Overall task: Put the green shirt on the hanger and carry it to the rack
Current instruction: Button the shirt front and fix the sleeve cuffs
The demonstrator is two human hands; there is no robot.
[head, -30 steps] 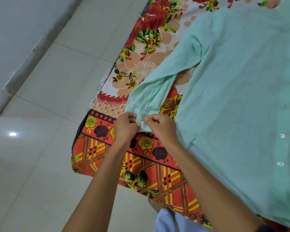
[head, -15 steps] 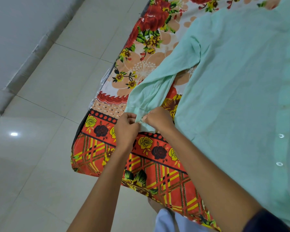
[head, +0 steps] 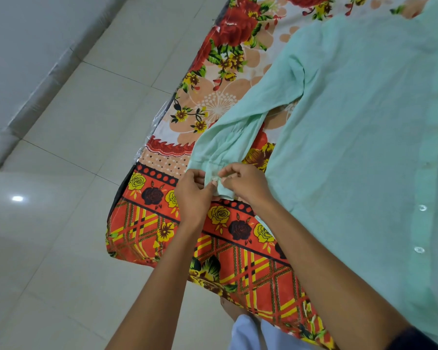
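Green shirt (head: 352, 137) lies flat on the bed (head: 162, 236), both hands' grip, left (head: 194, 195) and right (head: 245, 183), pinched on its cuff (head: 219, 184); no hanger or rack in view, hanging all ahead.

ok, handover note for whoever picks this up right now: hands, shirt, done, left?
Left hand: pinching the cuff of the green shirt.
Right hand: pinching the same cuff from the other side, apparently working its button.
Shirt: spread flat on the floral bedsheet, sleeve stretched toward the bed's edge.
Done: shirt laid out.
Left: finish the cuff, put the shirt on a hanger, carry it to the rack. Neither hanger nor rack is in view.
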